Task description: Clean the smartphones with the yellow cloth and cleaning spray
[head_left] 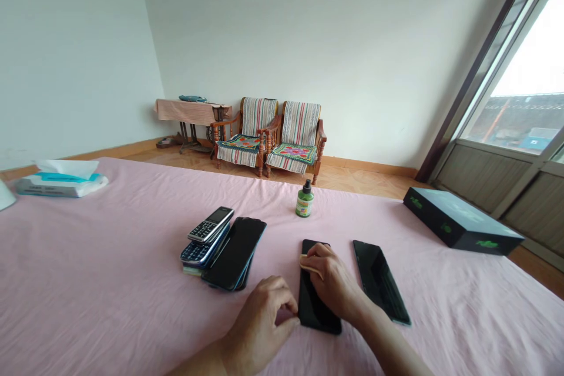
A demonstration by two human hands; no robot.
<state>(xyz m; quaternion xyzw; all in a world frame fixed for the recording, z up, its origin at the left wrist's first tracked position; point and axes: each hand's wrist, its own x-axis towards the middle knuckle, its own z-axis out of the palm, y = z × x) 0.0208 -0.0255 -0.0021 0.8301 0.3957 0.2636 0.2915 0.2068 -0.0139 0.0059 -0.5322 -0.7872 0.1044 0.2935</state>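
Note:
A black smartphone (318, 312) lies face up on the pink cloth, its long side pointing away from me. Bent fingers and thumb of my left hand (263, 323) close on its lower left edge. My right hand (329, 282) presses a small folded pale-yellow cloth (311, 267) against the upper part of the screen; the fingers hide some of both. Just right of it rests a second dark smartphone (381, 282). To the left are stacked phones: a silver keypad phone (210, 224) on top of a blue keypad phone (203, 251), beside a pile of black smartphones (235, 252).
A green spray bottle (304, 200) stands beyond the phones. At the far left is a pack of wipes (61, 184), at the right a black box (458, 223). Past the pink-covered surface (132, 305) stand two wooden chairs (293, 141) and a cloth-covered table (189, 111).

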